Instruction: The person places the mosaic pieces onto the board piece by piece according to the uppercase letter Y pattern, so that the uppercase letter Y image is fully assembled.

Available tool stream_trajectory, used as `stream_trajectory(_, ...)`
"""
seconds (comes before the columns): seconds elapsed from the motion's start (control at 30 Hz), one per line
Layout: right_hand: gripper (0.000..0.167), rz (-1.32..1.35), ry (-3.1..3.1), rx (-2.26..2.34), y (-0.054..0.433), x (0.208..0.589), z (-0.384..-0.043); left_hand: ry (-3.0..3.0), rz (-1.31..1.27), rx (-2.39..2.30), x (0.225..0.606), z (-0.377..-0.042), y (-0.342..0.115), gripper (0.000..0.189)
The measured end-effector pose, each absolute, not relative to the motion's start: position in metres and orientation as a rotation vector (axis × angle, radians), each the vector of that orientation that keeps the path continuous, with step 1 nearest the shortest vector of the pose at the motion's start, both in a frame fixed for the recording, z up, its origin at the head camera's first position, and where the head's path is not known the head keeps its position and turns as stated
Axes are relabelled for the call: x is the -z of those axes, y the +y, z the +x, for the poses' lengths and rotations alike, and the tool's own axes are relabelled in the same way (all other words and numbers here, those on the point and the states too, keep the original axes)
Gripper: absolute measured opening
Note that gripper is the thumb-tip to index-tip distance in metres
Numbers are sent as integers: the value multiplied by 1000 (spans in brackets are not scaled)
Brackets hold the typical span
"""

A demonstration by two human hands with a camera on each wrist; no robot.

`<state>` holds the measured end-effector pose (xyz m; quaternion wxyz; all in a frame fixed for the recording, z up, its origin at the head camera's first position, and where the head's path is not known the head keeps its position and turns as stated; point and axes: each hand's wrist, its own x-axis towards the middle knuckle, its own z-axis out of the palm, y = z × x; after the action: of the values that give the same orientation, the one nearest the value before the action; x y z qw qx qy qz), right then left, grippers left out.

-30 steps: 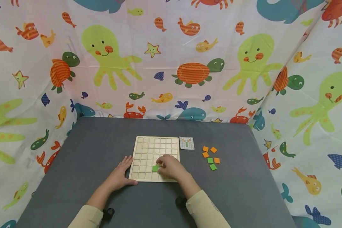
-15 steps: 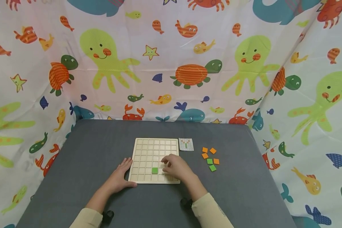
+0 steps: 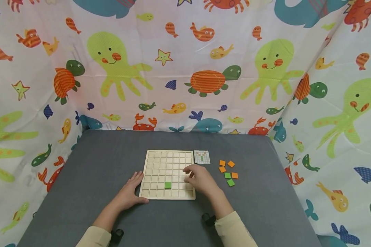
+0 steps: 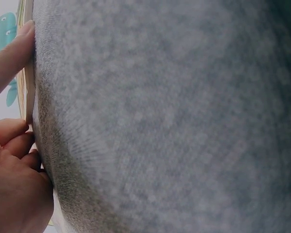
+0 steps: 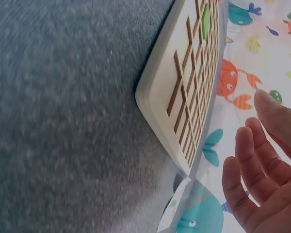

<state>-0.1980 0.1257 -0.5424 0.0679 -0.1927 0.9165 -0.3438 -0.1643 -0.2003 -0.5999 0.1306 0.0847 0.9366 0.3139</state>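
A pale wooden grid board (image 3: 156,168) lies on the grey tabletop, with one green square tile (image 3: 168,185) in a cell of its lower half. At the board's front left corner, my left hand (image 3: 128,192) rests with its fingers along the left edge and its thumb by the front edge. The left wrist view shows the thumb (image 4: 19,46) and fingertips touching the board's side. My right hand (image 3: 202,179) is raised over the board's right edge. Its fingers are loosely bent, and the right wrist view shows nothing between thumb and fingers (image 5: 245,145).
A small card (image 3: 202,157) printed with a coloured grid pattern lies by the board's upper right corner. Farther right are loose orange tiles (image 3: 222,169) and two green tiles (image 3: 231,183). A sea-animal curtain (image 3: 179,48) stands around the table.
My right hand has moved right, away from the green tile on the board, which is now fully visible. My left hand has stayed at the board's corner.
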Motion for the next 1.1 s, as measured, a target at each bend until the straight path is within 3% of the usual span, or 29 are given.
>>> stream_trajectory(1.1, 36, -373, 2858, 1194, 179, 545, -188, 2714, 211, -912, 602, -163, -200, 122)
